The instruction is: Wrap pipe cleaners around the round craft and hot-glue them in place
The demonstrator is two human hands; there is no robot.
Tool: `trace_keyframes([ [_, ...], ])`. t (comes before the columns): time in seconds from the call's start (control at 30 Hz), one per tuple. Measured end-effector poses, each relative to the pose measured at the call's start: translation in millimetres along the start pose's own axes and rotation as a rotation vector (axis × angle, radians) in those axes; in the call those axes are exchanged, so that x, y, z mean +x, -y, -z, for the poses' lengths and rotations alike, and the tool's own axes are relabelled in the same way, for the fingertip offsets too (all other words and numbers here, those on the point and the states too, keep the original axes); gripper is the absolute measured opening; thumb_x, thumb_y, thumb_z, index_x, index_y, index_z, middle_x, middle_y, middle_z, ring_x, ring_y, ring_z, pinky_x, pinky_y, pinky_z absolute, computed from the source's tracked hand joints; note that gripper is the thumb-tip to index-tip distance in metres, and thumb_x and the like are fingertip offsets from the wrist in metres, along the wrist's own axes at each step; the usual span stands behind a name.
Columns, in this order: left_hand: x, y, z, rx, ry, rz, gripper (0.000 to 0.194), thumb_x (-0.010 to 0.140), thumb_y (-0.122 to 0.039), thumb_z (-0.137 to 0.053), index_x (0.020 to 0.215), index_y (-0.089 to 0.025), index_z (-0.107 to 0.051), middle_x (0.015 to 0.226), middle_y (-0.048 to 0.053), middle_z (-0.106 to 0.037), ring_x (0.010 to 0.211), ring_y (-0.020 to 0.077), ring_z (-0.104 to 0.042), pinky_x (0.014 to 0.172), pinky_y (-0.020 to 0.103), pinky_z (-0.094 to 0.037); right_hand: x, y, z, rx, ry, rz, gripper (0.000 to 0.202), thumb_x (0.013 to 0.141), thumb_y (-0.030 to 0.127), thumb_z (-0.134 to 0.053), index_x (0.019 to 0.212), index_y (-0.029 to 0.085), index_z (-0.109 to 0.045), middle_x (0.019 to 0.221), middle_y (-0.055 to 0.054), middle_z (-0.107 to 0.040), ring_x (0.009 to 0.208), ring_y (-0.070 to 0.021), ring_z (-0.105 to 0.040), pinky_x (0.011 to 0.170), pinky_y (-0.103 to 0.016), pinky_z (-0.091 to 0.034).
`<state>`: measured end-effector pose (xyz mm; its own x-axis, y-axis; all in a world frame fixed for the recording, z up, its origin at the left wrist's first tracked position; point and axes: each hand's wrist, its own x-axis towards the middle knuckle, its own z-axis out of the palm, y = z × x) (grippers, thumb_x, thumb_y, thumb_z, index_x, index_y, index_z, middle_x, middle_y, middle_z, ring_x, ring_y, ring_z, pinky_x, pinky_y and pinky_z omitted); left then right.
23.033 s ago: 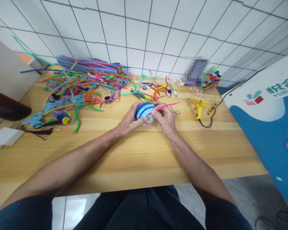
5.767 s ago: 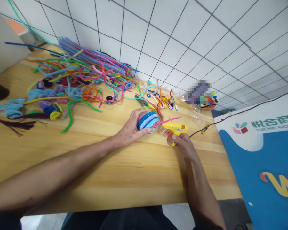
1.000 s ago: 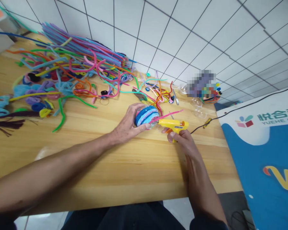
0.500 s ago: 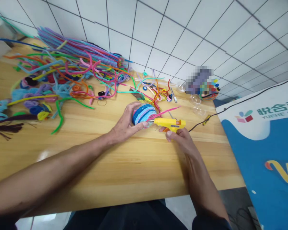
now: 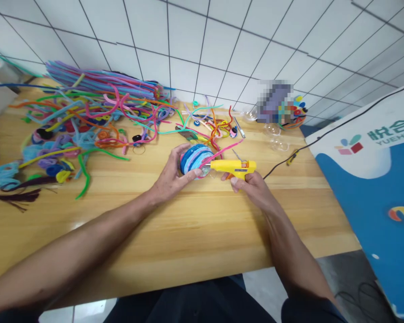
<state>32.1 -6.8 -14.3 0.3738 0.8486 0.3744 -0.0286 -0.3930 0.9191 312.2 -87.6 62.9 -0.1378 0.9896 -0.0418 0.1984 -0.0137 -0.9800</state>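
My left hand (image 5: pixel 173 176) is wrapped round a ball (image 5: pixel 195 158) covered in blue, light blue and pink pipe cleaner, with a clear part showing at its right side. From the ball a loose pink pipe cleaner end (image 5: pixel 227 148) sticks out to the upper right. In my right hand (image 5: pixel 251 185) is a yellow hot glue gun (image 5: pixel 232 166), fingers closed about its handle. The gun's metal nozzle points left and meets the ball's clear side, close to my left thumb; whether it touches cannot be made out.
Tangled pipe cleaners (image 5: pixel 97 134) cover the table's left part, with a long bundle (image 5: pixel 101 83) along the tiled wall. Clear plastic half-balls (image 5: pixel 278 142) lie at the back right, near a black cord (image 5: pixel 298 150). A blue printed board (image 5: pixel 366 193) stands beyond the right edge.
The view has turned slightly, shifting the scene. Both hands keep the ball and the glue gun together in much the same pose, with the nozzle at the ball's right side.
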Motion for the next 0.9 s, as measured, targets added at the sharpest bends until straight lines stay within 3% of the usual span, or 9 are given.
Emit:
trace_keyframes([
  [0.2,0,1,1.4,0.013,-0.005,0.015,0.086,0.099,-0.064,-0.087,0.164,-0.030,-0.044,0.169,0.017,-0.057,0.157,0.0367,-0.061,0.135,0.061,-0.053,2,2,5,-0.002,-0.030,0.013,0.042,0.092,0.059,-0.089,0.081,0.023,-0.071,0.094,-0.006,-0.081,0.065,-0.0132,-0.053,0.062,-0.031,-0.050],
  [0.43,1,-2,2.9,-0.009,-0.001,0.050,0.084,0.099,-0.068,-0.086,0.161,-0.030,-0.044,0.164,0.016,-0.061,0.149,0.0350,-0.067,0.128,0.059,-0.058,2,-5,8,-0.002,-0.052,0.026,0.033,0.094,0.054,-0.085,0.093,0.023,-0.077,0.093,-0.004,-0.079,0.065,-0.0123,-0.052,0.060,-0.029,-0.048],
  [0.77,1,-7,4.0,-0.044,0.025,0.067,0.086,0.097,-0.065,-0.088,0.161,-0.030,-0.042,0.166,0.016,-0.060,0.148,0.0337,-0.068,0.127,0.056,-0.058,-1,-10,1,0.010,0.055,-0.026,0.036,0.095,0.055,-0.085,0.104,0.020,-0.084,0.108,-0.009,-0.085,0.080,-0.0170,-0.064,0.067,-0.029,-0.053],
  [0.9,1,-7,4.5,-0.039,0.024,0.075,0.087,0.097,-0.066,-0.088,0.161,-0.030,-0.042,0.166,0.017,-0.060,0.149,0.0338,-0.068,0.129,0.057,-0.057,0,-10,3,0.008,0.024,-0.013,0.038,0.095,0.058,-0.086,0.101,0.021,-0.082,0.102,-0.008,-0.083,0.077,-0.0162,-0.061,0.066,-0.028,-0.053],
])
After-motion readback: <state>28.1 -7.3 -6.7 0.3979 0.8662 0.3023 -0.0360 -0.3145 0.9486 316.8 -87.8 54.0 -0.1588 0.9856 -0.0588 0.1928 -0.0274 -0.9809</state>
